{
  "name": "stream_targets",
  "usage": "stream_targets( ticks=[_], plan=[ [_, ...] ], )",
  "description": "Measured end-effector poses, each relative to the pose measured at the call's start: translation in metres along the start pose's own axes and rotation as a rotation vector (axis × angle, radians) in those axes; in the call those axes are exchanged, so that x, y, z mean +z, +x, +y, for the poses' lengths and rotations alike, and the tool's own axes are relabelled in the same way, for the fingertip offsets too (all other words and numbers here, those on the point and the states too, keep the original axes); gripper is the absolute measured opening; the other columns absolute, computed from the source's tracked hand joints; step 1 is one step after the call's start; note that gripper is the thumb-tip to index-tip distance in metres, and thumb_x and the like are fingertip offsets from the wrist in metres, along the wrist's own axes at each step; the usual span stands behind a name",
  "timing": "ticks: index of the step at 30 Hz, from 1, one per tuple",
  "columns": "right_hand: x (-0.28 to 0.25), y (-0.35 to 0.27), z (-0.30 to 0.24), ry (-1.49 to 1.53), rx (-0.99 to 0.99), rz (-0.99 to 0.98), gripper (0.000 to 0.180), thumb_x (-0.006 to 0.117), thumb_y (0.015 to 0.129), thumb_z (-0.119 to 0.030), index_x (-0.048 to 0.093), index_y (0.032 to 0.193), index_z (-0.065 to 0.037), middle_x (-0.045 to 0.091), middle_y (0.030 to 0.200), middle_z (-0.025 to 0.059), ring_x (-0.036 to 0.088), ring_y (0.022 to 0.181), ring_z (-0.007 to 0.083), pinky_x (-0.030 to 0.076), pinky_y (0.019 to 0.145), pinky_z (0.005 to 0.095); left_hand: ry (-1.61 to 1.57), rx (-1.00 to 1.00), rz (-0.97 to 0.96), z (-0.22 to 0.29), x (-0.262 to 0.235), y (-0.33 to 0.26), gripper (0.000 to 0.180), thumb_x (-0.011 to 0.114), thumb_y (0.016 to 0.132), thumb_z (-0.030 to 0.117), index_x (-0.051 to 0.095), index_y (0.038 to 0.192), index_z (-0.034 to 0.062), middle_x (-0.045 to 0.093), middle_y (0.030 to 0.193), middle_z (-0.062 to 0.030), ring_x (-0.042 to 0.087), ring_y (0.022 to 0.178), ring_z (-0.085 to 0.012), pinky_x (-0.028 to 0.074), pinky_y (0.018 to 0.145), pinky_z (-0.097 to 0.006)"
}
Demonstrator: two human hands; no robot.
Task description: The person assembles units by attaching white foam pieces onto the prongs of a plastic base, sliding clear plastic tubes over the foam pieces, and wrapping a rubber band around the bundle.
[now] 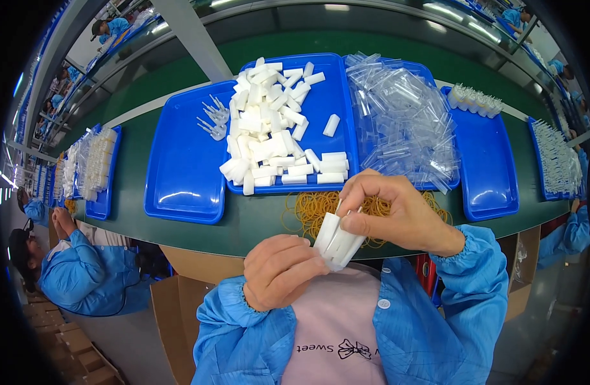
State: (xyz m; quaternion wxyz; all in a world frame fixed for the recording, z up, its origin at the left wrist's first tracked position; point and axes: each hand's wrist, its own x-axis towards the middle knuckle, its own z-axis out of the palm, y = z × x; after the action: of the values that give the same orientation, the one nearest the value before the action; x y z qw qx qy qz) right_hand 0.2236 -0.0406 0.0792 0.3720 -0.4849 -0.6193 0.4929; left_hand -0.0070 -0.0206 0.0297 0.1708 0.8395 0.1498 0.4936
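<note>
A small bundle of white plastic tubes (336,239) is held between my hands in front of my chest, just off the table's near edge. My left hand (283,271) is closed round the lower left side of the bundle, its fingers curled over it. From the upper right, my right hand (401,212) pinches at the top end, where thin pale tips stick out. What exactly lies under the right fingertips is hidden. Beyond the hands, a blue tray (330,70) holds a heap of white tubes (269,122) like those in the bundle.
Yellow rubber bands (304,212) lie on the green table below the trays. Clear plastic sleeves (404,112) fill a tray to the right. The left blue tray (179,186) bears a few pale pronged pieces (214,119); the right one (490,186) holds banded bundles (474,101). A co-worker (83,263) sits at left.
</note>
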Motion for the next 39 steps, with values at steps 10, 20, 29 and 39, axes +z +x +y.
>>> stream_targets(
  ticks=[10, 20, 29, 39],
  plan=[
    [0.006, -0.005, 0.004, 0.019, -0.014, 0.090, 0.011, 0.072, 0.081, -0.011, 0.066, 0.087, -0.004, 0.061, 0.093, 0.0065, 0.055, 0.097, 0.0170, 0.042, 0.086, 0.0307, 0.074, -0.049, 0.039, -0.006, 0.007, -0.002, 0.038, 0.083, 0.059, 0.011, 0.064, 0.093, 0.0123, 0.062, 0.082, -0.0023, 0.062, 0.076, -0.0212, 0.055, 0.070, -0.035],
    [0.000, 0.000, 0.013, -0.016, -0.013, 0.137, 0.013, 0.073, 0.079, -0.013, 0.067, 0.086, -0.004, 0.061, 0.091, 0.0064, 0.056, 0.094, 0.0168, 0.042, 0.085, 0.0305, 0.040, -0.125, 0.041, -0.010, 0.016, -0.003, 0.041, 0.083, 0.060, 0.009, 0.064, 0.096, 0.0095, 0.061, 0.085, -0.0045, 0.062, 0.077, -0.0234, 0.053, 0.071, -0.033],
    [-0.001, 0.009, 0.015, -0.227, -0.177, 0.182, 0.016, 0.069, 0.083, -0.016, 0.067, 0.093, -0.004, 0.062, 0.096, 0.0061, 0.056, 0.091, 0.0185, 0.043, 0.084, 0.0310, -0.607, -0.689, -0.103, -0.024, 0.026, -0.004, 0.066, 0.080, 0.071, 0.007, 0.043, 0.125, 0.0018, 0.053, 0.113, -0.0097, 0.056, 0.105, -0.0181, 0.048, 0.089, -0.031],
    [-0.070, 0.028, 0.055, -1.309, -0.129, 0.442, 0.025, 0.071, 0.078, -0.019, 0.063, 0.099, -0.008, 0.065, 0.093, 0.0093, 0.058, 0.097, 0.0284, 0.040, 0.089, 0.0429, -0.985, -0.970, 0.367, -0.034, 0.022, 0.003, 0.060, 0.070, 0.082, 0.012, 0.038, 0.132, 0.0011, 0.049, 0.124, -0.0120, 0.051, 0.117, -0.0198, 0.040, 0.100, -0.031]
  ],
)
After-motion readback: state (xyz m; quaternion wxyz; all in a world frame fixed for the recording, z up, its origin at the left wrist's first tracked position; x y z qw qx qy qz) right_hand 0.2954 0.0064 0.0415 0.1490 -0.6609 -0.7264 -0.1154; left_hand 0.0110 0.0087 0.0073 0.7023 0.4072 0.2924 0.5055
